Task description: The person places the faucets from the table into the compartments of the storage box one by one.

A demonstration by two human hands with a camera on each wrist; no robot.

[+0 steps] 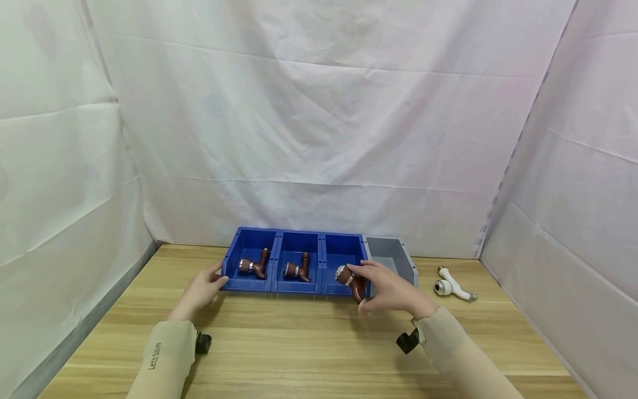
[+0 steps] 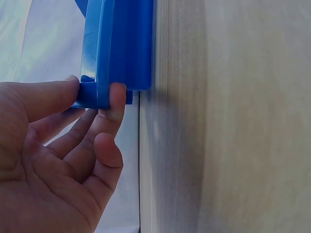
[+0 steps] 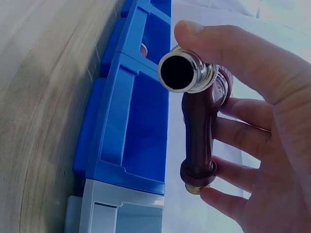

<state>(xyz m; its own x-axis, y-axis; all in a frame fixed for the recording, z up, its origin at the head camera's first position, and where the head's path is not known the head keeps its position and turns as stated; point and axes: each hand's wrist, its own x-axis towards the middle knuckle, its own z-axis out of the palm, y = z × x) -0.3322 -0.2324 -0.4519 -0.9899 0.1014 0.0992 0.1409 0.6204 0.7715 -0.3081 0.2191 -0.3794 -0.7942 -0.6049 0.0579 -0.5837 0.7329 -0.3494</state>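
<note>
My left hand (image 1: 201, 287) pinches the front left corner of the leftmost blue bin (image 1: 245, 284) between thumb and fingers, as the left wrist view shows. In that bin lies a brown tap (image 1: 259, 268), and another brown tap (image 1: 303, 271) lies in the middle blue bin (image 1: 294, 287). My right hand (image 1: 391, 288) holds a third brown tap (image 1: 356, 289) in front of the third blue bin (image 1: 331, 288). In the right wrist view the thumb presses near its silver-rimmed spout (image 3: 187, 70), and the fingers support its body (image 3: 198, 126).
A grey bin (image 1: 408, 265) adjoins the blue bins on the right. On the wooden table (image 1: 269, 343), farther right, lies a white tap (image 1: 454, 286). White cloth (image 1: 319, 138) hangs behind the bins and along both sides.
</note>
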